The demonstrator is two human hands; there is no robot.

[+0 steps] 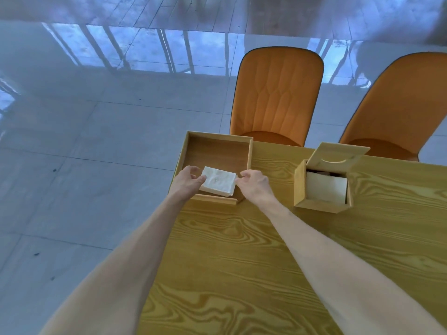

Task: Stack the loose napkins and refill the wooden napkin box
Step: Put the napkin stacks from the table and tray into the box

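Observation:
A small stack of white napkins (219, 181) lies in the near part of a shallow wooden tray (215, 146) at the table's far left corner. My left hand (187, 180) grips the stack's left edge. My right hand (254, 183) pinches its right edge with the fingertips. To the right stands the wooden napkin box (321, 206), its hinged lid (338, 154) tilted up and open. White napkins (325, 188) sit inside it, filling most of the opening.
The wooden table (242, 262) runs from the tray toward me; its left edge drops to a glossy tiled floor (84, 141). Two orange chairs (278, 93) (399, 105) stand beyond the table's far edge.

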